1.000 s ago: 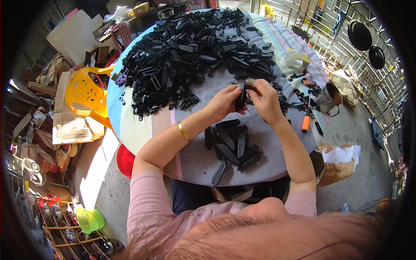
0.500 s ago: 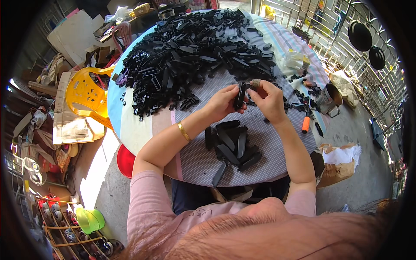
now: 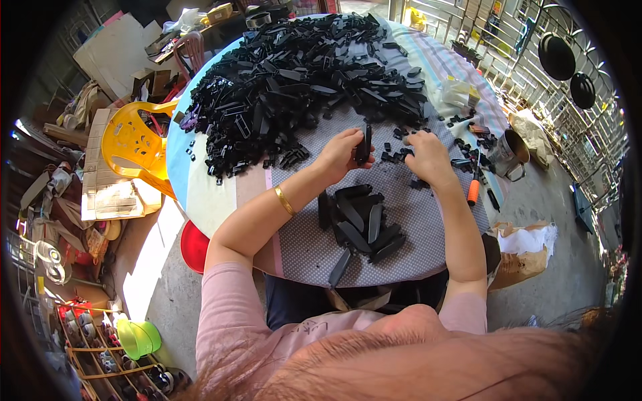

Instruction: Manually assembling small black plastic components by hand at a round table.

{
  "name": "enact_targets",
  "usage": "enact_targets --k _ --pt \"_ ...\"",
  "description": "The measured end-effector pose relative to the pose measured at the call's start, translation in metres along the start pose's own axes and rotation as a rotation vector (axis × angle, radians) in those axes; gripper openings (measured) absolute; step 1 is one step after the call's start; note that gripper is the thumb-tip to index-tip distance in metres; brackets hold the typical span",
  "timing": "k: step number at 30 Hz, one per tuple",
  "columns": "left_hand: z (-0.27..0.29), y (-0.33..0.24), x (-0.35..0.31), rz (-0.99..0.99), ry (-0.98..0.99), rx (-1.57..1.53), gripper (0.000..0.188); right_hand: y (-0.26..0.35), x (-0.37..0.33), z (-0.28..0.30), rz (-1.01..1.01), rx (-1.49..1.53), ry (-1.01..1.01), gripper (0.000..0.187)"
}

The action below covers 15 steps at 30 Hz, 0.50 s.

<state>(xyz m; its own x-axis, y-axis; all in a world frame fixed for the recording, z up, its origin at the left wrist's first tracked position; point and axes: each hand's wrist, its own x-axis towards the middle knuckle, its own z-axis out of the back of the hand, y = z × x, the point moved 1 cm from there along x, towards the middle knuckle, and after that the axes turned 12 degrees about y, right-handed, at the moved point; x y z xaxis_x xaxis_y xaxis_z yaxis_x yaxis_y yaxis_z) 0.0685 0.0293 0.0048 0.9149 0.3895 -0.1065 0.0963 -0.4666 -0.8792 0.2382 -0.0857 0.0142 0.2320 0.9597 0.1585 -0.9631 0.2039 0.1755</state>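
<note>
My left hand (image 3: pixel 340 159) is closed round a long, narrow black plastic piece (image 3: pixel 364 144), held upright over the dotted cloth. To its right, my right hand (image 3: pixel 428 157) is lowered to several small black clips (image 3: pixel 394 156) on the table, thumb and forefinger apart. Something brownish covers the forefinger's tip; I cannot tell what it is. No piece shows plainly in that hand. Nearer me, between my forearms, lies a loose stack of long, dark blade-shaped pieces (image 3: pixel 361 224).
A large heap of black plastic parts (image 3: pixel 287 87) covers the far left of the round table (image 3: pixel 214 207). At right lie an orange-handled tool (image 3: pixel 473 192), a metal mug (image 3: pixel 509 150) and a clear plastic bag (image 3: pixel 458 92). A yellow chair (image 3: pixel 134 140) stands at left.
My right hand has left the piece in my left hand and moved right and down to the small clips. My left hand keeps hold of the piece, a little further left.
</note>
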Motion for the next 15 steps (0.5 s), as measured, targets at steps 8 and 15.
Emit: enact_targets --k 8,15 --pt "-0.001 0.000 0.000 0.053 0.041 0.006 0.030 0.020 0.009 -0.020 0.293 -0.030 0.043 0.010" --pt "-0.001 0.002 -0.001 0.046 0.083 0.004 0.030 0.022 0.007 -0.002 0.182 0.487 -0.224 0.013"
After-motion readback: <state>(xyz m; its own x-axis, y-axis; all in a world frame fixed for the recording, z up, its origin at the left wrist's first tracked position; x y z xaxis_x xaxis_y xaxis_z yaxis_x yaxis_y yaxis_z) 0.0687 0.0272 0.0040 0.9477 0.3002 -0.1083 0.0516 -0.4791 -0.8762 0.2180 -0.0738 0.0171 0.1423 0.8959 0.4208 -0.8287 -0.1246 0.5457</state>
